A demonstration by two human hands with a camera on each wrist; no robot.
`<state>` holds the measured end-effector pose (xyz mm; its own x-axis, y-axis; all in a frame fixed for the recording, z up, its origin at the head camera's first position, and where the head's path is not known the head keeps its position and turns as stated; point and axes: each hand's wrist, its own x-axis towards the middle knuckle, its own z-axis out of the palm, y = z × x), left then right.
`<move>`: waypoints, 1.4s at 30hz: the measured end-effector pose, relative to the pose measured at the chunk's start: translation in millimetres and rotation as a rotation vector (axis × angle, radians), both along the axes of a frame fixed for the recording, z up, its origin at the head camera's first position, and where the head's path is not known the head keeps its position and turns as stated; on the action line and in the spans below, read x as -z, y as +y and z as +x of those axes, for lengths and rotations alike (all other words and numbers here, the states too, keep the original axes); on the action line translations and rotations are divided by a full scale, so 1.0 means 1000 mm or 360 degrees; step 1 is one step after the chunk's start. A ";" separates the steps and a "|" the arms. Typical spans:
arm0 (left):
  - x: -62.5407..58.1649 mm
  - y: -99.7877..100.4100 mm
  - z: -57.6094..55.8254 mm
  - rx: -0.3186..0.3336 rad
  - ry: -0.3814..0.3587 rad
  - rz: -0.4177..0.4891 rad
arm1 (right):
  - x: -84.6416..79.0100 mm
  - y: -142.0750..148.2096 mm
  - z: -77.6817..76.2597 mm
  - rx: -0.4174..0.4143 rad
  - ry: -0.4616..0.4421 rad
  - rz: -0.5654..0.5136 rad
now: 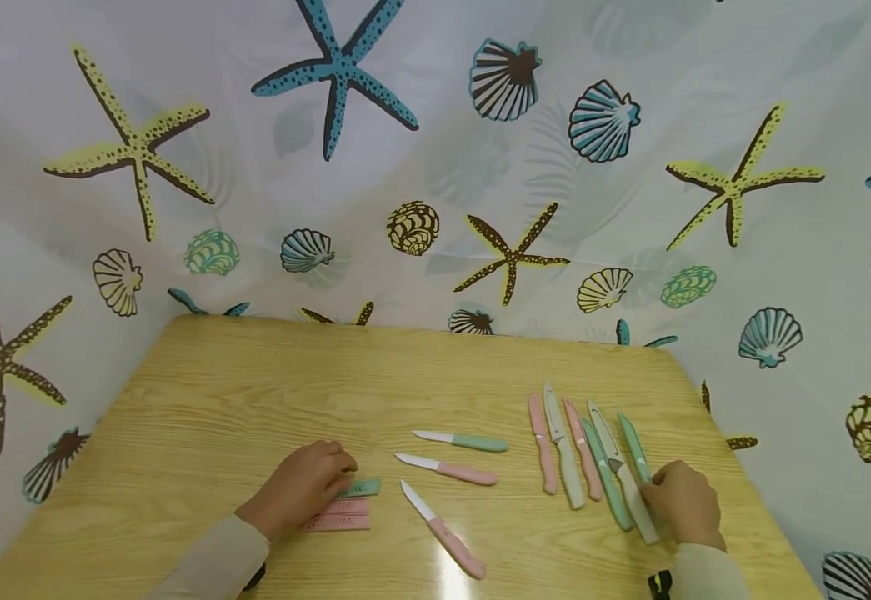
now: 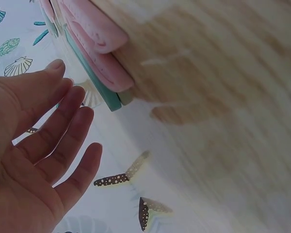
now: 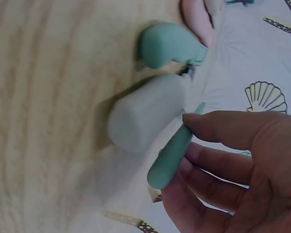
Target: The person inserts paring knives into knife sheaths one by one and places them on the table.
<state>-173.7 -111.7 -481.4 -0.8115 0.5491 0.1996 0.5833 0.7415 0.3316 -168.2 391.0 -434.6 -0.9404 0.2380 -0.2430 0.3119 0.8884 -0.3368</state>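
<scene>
On the right side of the table, my right hand [image 1: 684, 504] pinches the handle end of a green knife [image 1: 633, 446] between thumb and fingers. In the right wrist view its green handle [image 3: 169, 160] tilts up from the fingertips, close beside a white knife handle [image 3: 143, 116]. That knife is the rightmost in a row with a sheathed white knife [image 1: 633, 500] and another green knife [image 1: 606, 479]. My left hand [image 1: 303, 487] is over a stack-like row of flat blade covers, one green [image 1: 366, 487] and two pink [image 1: 341, 522]. Its fingers are loosely bent and partly hide them.
Between the hands lie three bare-bladed knives: a green-handled one [image 1: 480, 443], a pink one [image 1: 468, 474] and a slanted pink one [image 1: 453, 546]. Farther left in the row are two pink knives [image 1: 543, 454] and a white one [image 1: 570, 475]. A patterned cloth [image 1: 405, 167] surrounds the wooden table [image 1: 255, 375].
</scene>
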 end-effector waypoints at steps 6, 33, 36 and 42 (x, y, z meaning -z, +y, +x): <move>0.002 0.003 0.001 0.0007 0.0004 -0.0028 | 0.007 0.002 0.002 0.0053 -0.0021 -0.0026; 0.002 -0.004 0.001 -0.0064 0.0003 0.0000 | 0.010 -0.001 -0.009 0.0031 0.0095 0.0015; 0.001 -0.003 0.001 -0.0065 -0.0001 -0.0002 | 0.008 -0.003 -0.007 0.0017 0.0116 0.0037; -0.006 0.000 0.002 -0.0034 0.0000 0.0001 | -0.004 -0.013 0.000 -0.0006 0.0241 0.0096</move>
<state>-171.8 -111.3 -475.3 -0.8230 0.5317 0.2000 0.5675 0.7535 0.3319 -168.0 378.4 -430.2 -0.9661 0.2442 -0.0837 0.2581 0.9095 -0.3258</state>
